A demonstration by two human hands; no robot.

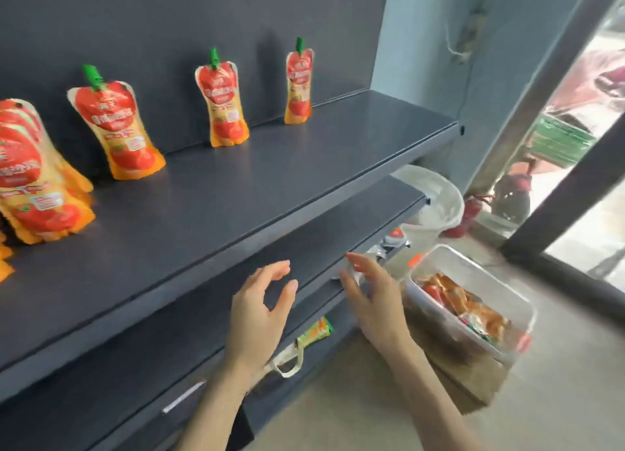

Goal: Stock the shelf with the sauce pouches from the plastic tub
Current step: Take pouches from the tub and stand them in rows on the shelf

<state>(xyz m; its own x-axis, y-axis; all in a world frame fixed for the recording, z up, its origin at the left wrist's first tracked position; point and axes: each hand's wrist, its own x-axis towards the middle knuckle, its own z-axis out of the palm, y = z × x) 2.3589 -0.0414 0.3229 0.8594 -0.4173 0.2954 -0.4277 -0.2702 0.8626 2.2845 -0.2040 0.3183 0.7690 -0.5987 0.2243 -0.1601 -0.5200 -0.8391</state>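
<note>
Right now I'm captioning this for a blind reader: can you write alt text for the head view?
Two empty hands, left hand and right hand, reach toward a clear plastic tub of sauce pouches on the floor. Above, red-and-orange spouted sauce pouches stand spaced along a dark grey shelf.

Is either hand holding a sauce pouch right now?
No: the left hand and right hand are both open and empty near the plastic tub.
</note>
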